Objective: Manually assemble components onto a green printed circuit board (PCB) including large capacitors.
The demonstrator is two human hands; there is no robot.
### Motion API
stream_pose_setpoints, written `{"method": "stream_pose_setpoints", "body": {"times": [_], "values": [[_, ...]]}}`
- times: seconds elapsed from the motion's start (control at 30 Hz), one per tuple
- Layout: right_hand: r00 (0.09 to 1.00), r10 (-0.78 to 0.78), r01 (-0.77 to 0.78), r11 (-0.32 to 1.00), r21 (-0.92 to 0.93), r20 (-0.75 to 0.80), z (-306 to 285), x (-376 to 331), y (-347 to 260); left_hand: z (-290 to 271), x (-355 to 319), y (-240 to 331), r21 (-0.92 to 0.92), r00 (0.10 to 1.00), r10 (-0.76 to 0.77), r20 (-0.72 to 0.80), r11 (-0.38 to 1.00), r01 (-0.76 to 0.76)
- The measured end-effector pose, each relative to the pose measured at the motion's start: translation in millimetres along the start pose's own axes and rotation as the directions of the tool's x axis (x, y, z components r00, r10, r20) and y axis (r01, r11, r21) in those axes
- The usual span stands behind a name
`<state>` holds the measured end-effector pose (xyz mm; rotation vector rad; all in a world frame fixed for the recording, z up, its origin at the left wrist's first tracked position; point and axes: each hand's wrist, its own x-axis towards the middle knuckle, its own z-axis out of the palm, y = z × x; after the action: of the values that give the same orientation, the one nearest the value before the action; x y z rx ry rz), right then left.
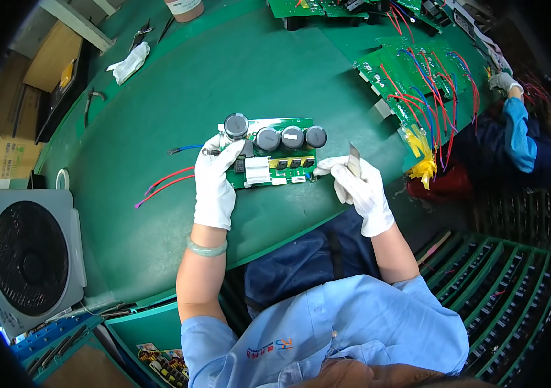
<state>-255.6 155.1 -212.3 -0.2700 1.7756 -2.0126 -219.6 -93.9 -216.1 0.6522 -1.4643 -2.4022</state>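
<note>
A green circuit board [295, 169] with several black cylindrical capacitors [267, 138] and a white block [257, 171] is in front of me on the green table. My left hand [214, 171], in a white glove, grips its left end, thumb on top. Red wires [170, 183] and a blue wire [188, 148] stick out on that side. My right hand [361, 191], also gloved, is closed on a flat grey blade-like piece [354, 159] that points up. Its index fingertip reaches the board's right edge; whether it touches is hard to tell.
More circuit boards [379, 68] with red and blue wires lie at the right, beside yellow strips [421, 161]. A co-worker's gloved hand [506, 82] is beyond them. A grey box fan [29, 258] stands left. A white cloth [130, 63] and pliers [141, 34] lie far left.
</note>
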Motion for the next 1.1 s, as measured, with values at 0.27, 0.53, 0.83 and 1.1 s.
{"method": "stream_pose_setpoints", "body": {"times": [0.27,0.53,0.83,1.1], "values": [[0.999,0.038,-0.038,0.999,0.006,0.023,-2,4,-1,-1,3,2,0.0,0.996,-0.07,-0.05,0.998,0.07],[0.998,0.031,-0.033,0.998,0.048,0.049,-5,3,-2,1,4,8,0.05,0.99,-0.131,-0.048,0.99,0.134],[0.993,0.047,-0.058,0.994,0.098,0.106,-6,2,6,7,4,5,0.092,0.986,-0.128,-0.108,0.986,0.138],[0.783,-0.474,0.544,0.208,-0.813,0.403,-1,3,-12,8,3,2,0.065,0.994,-0.008,0.106,0.998,0.001]]}}
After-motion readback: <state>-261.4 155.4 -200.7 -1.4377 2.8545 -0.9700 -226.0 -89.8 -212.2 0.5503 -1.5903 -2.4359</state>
